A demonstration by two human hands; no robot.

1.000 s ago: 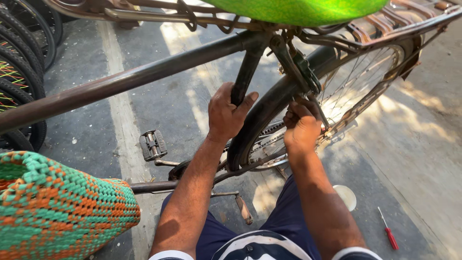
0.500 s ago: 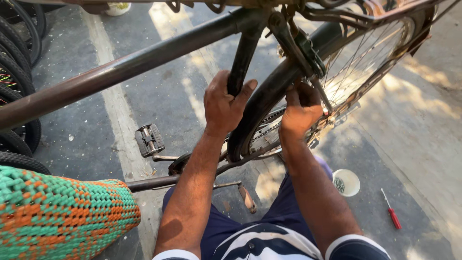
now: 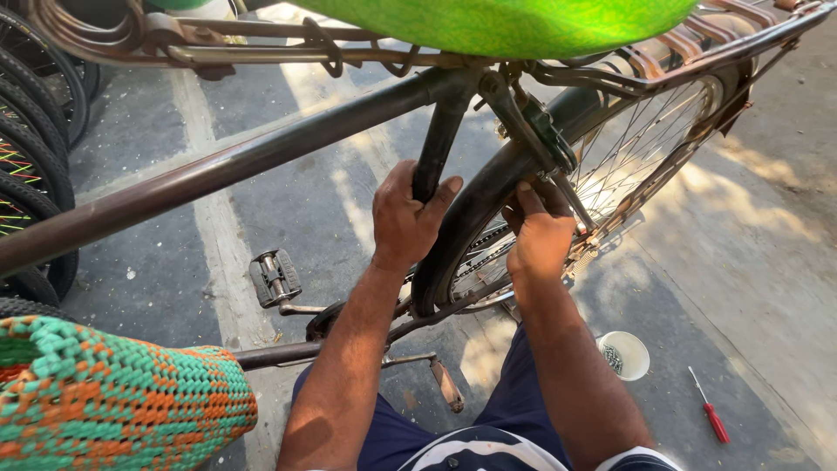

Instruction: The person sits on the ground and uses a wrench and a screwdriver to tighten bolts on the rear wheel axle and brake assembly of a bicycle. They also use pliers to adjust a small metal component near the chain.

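A dark bicycle stands in front of me, its top tube running from left to centre. My left hand is wrapped around the black seat tube just below the green saddle. My right hand grips the thin seat stay and mudguard beside the rear wheel. What the right fingers pinch is hidden. The rusty rear carrier sits above the wheel.
A pedal and crank hang below the frame over the paved ground. A small white cup of small metal parts and a red-handled screwdriver lie at lower right. A woven green-orange seat cover is at lower left, other bicycle tyres at far left.
The view has shifted, bringing the green saddle back into the top of the frame. Both hands keep the same grips on the seat tube and rear stay.
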